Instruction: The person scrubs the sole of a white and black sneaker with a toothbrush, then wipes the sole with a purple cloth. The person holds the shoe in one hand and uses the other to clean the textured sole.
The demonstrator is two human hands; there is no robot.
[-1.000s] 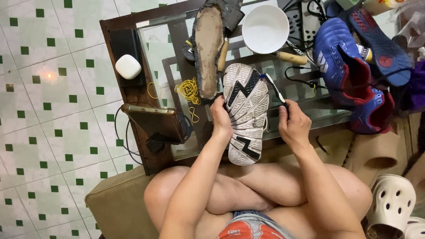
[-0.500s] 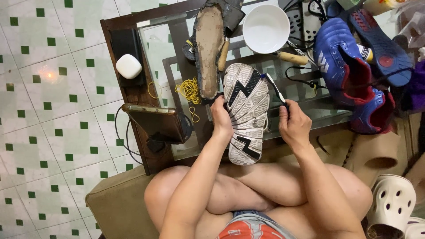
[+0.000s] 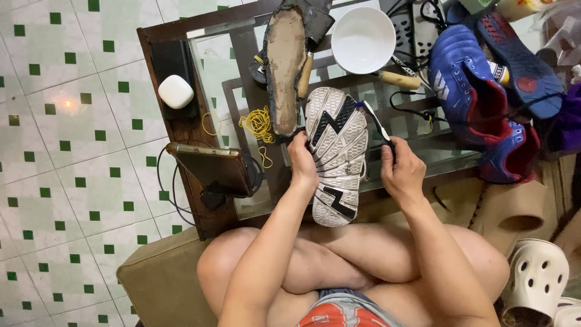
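While the left hand grips the near-left edge of a shoe turned sole-up, the right hand is closed around the dark handle of a brush, whose white tip rests against the upper right rim of the sole. The shoe is held over the front edge of a glass table, just above the person's crossed legs, with its white tread and black zigzag patches facing the camera. Just behind it and to the left lies a worn insole, brown and rough, its lower end close to the left thumb. A knot of yellow bands sits on the glass beside that insole. A white bowl stands farther back, with a wooden-handled tool between it and the brush. To the right, a pair of blue and red shoes lies among black cords, one shown sole-up at the far corner. On the table's left side a phone leans on a small stand with a cable running from it, and a white case rests on a black block behind it. A cream clog sits on the floor at the lower right, and the tiled floor is white with green squares.
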